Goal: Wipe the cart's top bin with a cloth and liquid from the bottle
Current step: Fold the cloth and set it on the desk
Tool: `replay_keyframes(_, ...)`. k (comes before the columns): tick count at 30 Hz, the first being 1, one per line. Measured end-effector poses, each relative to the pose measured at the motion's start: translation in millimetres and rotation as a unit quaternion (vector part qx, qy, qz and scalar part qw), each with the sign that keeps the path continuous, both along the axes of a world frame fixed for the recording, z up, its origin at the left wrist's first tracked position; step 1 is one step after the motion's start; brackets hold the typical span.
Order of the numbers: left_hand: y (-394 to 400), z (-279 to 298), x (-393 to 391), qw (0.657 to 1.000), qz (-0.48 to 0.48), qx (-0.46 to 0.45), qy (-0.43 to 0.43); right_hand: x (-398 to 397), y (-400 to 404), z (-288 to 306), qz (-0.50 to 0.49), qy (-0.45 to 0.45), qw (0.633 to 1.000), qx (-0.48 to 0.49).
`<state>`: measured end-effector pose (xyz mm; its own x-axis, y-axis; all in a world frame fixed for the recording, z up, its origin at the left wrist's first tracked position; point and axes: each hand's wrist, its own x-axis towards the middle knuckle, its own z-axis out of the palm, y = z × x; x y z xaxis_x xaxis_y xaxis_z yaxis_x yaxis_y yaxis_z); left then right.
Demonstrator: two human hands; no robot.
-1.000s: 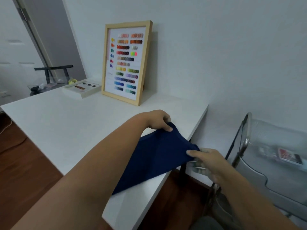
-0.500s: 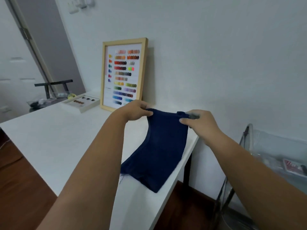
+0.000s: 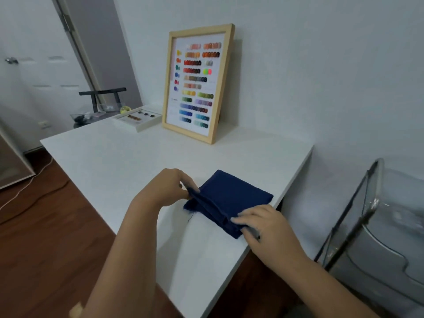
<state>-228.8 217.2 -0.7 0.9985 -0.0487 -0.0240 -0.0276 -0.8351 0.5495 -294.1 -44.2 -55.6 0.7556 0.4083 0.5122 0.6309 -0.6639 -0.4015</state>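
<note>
- Clear cart (image 3: 376, 237), right of the right hand (image 3: 263, 228), is cut off by the edge.
- Right hand's fingertips (image 3: 238, 220) cover the cloth (image 3: 231, 198) corner.
- Framed colour chart (image 3: 195, 83) beyond both hands: labels too blurred to read.

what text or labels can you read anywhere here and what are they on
None can be read.
Framed colour chart: small print beside the swatches, too blurred to read.
White sample box: a strip of print along its near side, too small to read.
Navy cloth, white table and clear cart: no lettering visible.
</note>
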Motion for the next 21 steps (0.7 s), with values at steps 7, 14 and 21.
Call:
replay_keyframes(7, -39, -3, -16, 0.982, -0.017, 0.086, -0.166, 3, 2, 3, -0.051, 0.068, 0.994, 0.067)
replay_keyframes(14, -62, -45, -20, 0.972, -0.078, 0.22, 0.026, 27, 9, -16, -0.14, 0.168, 0.97, -0.108)
replay_keyframes(21, -66, -31, -15, 0.979, -0.066, 0.193, 0.01, 24, -14, -5, -0.156, 0.106, 0.98, -0.068)
